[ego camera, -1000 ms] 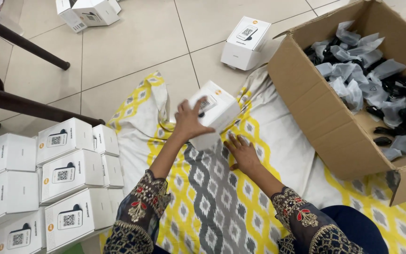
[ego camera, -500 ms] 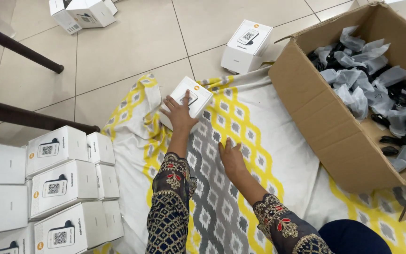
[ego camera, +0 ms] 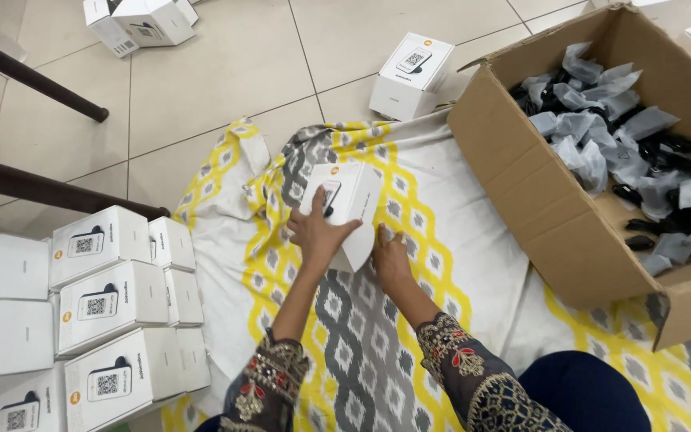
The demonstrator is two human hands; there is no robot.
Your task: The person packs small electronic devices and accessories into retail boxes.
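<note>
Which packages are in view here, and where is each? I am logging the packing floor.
White box: under left hand and right hand, on yellow patterned cloth.
White box stack: left, rectangular.
Single white box: on tiles.
Two white boxes: top left.
Brown carton: right, open, holding grey bags.

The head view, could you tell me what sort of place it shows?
Probably a home or small workroom used for packing goods: a patterned cloth spread on a tiled floor, stacked white product boxes, and a cardboard carton of bagged black parts.
</note>
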